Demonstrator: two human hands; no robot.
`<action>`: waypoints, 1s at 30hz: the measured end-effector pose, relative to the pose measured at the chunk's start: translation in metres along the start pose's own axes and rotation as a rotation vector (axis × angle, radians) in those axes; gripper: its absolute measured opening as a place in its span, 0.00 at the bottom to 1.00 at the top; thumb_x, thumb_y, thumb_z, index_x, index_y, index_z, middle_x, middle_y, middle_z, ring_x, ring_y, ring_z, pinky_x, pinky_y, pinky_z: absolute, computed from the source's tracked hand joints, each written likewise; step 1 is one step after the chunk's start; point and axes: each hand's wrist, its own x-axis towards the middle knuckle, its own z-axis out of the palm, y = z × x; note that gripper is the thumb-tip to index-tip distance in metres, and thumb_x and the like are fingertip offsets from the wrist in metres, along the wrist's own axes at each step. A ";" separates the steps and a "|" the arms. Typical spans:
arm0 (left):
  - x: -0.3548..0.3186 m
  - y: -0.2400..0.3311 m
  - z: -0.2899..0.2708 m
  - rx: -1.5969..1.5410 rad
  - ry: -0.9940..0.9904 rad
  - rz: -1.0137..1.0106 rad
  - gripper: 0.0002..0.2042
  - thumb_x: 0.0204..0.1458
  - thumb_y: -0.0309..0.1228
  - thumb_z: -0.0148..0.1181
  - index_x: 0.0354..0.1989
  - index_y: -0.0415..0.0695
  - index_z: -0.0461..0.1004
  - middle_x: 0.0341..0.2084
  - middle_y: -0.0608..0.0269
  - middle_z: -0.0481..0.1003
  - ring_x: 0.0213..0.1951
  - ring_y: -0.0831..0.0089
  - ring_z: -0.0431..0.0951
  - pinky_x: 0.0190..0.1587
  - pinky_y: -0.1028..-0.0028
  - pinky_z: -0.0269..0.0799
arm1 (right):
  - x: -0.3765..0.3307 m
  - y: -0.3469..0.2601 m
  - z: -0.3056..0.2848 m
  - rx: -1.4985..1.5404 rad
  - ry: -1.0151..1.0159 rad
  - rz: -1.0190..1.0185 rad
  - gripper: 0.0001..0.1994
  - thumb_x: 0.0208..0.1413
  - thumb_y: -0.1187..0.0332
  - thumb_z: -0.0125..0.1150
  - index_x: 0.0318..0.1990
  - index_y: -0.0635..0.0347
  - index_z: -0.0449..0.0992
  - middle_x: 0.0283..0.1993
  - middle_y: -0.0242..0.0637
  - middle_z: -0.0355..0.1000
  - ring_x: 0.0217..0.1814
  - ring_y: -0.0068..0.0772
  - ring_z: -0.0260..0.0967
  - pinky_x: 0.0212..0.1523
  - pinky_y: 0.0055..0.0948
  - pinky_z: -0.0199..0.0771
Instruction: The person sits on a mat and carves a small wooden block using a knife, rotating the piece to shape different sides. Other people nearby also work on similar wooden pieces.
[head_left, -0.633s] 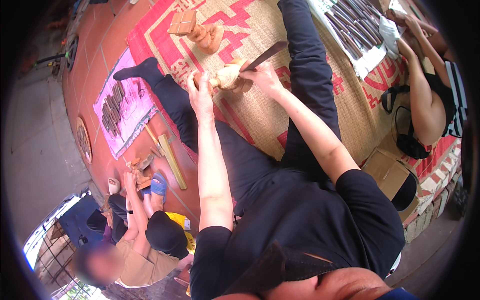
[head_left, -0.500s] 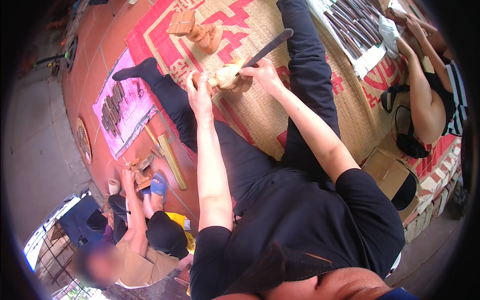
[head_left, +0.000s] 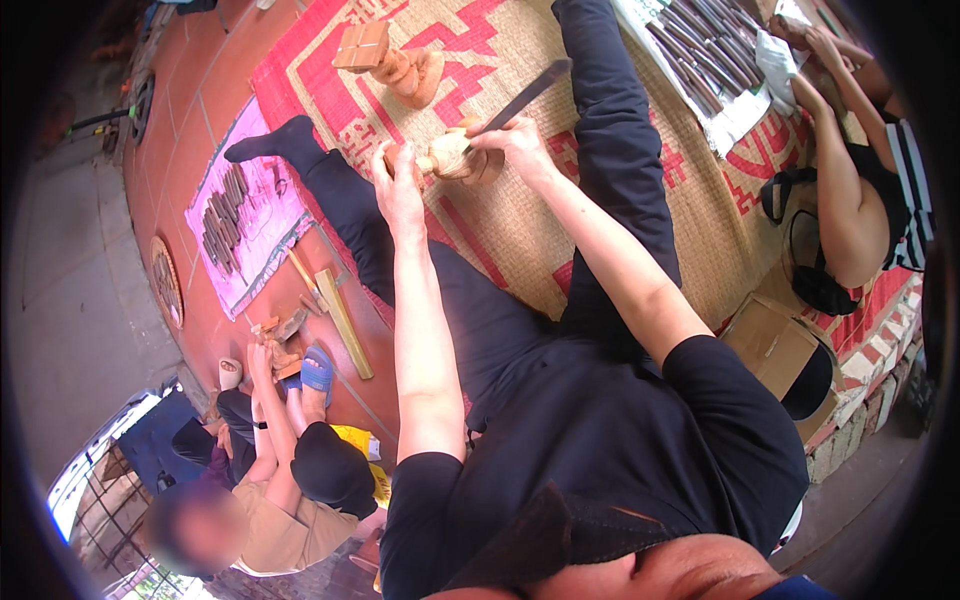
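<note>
My left hand (head_left: 401, 192) is closed around the left end of a pale wooden carving (head_left: 450, 158), a rounded, knobbed piece with a darker part beneath it. My right hand (head_left: 517, 145) grips a long, dark carving tool (head_left: 530, 92). The tool's far part slants up to the right past my hand. Its other end meets the carving, but my fingers hide the contact. Both hands are above the woven mat, between my outstretched legs. Beyond them stands a second wooden carving (head_left: 412, 78) with a square block (head_left: 362, 46) at its top.
Rows of dark tools lie on a pink cloth (head_left: 240, 270) at left and a white cloth (head_left: 722, 130) at upper right. A wooden mallet (head_left: 342, 325) rests on the tiles. Co-workers sit left and right. An open cardboard box (head_left: 772, 352) is at my right.
My right hand has shifted slightly left, and the dark tool has slid left and down along with it. My left hand stays nearly in place on the carving.
</note>
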 end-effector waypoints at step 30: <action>0.004 -0.007 -0.003 0.055 0.008 0.038 0.27 0.55 0.48 0.58 0.57 0.42 0.67 0.51 0.50 0.71 0.52 0.62 0.71 0.55 0.67 0.64 | 0.008 -0.005 -0.004 -0.065 -0.121 0.034 0.14 0.45 0.78 0.64 0.43 0.65 0.81 0.41 0.37 0.80 0.48 0.27 0.74 0.57 0.27 0.65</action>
